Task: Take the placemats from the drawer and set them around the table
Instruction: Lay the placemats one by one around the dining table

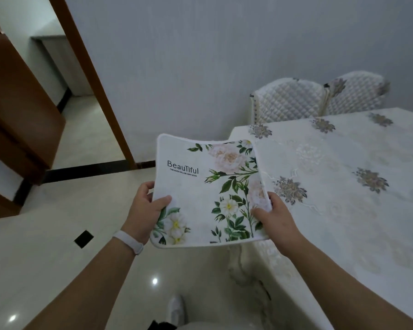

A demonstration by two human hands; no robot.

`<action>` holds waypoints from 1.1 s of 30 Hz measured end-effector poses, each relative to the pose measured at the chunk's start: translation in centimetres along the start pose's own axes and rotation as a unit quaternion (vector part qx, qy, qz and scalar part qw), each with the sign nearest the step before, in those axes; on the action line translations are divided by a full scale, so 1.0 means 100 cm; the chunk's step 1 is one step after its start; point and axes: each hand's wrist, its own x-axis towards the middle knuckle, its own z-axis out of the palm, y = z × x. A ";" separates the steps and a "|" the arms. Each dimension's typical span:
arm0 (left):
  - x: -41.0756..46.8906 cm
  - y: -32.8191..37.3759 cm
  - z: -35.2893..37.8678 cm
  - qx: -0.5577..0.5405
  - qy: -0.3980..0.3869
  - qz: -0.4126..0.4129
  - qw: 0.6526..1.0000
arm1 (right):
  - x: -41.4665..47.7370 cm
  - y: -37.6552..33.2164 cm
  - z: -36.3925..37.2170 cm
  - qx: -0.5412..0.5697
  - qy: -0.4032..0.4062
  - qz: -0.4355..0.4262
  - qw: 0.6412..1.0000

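Head view, read from the left of the frame to the right. Far left: a brown door [17,110] and doorway onto a pale tiled floor [57,234]. Lower left: a forearm with a white wristband [128,241] leads up to the left hand [144,207], which pinches the placemat's left edge, thumb flat on the printed face and fingers curled underneath. Centre: the placemat [208,191], white with green-and-cream flowers and the word "Beautiful", is held in the air, face up, between both hands. Its right edge overlaps the table's near corner in the picture; whether it touches the cloth cannot be told. The lower border looks thick, so more than one mat may be held; this cannot be settled. Right of centre: the right hand [275,219] pinches the lower right edge in the same way, thumb on top and fingers hidden beneath. Right: the table [348,210] under a pale cloth with grey flower motifs. Upper right: two quilted chairs [290,102] behind it.

Handling, as judged: the mat bows between the hands and its far left corner lifts, which suggests a light, pliable sheet, neither fragile nor slick. A thumb-over, fingers-under hold on opposite edges should keep it level. Held by one edge only it would probably droop, so lowering it flat with both hands seems sensible.
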 end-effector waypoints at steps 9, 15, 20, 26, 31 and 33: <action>0.128 0.037 0.024 0.020 -0.145 0.007 0.989 | 0.034 -0.033 0.024 0.033 0.144 0.030 0.989; 0.182 0.030 0.101 0.072 -0.253 -0.011 0.965 | 0.051 -0.010 -0.006 0.080 0.234 0.092 0.965; 0.217 0.027 0.175 0.103 -0.302 -0.014 0.948 | 0.085 0.022 -0.033 0.130 0.282 0.126 0.942; 0.257 0.031 0.246 0.178 -0.327 0.005 0.928 | 0.131 0.050 -0.050 0.190 0.320 0.144 0.917; 0.275 0.026 0.302 0.237 -0.373 0.021 0.897 | 0.145 0.062 -0.065 0.199 0.356 0.166 0.898; 0.276 0.019 0.322 0.245 -0.398 0.015 0.884 | 0.141 0.068 -0.071 0.204 0.376 0.178 0.886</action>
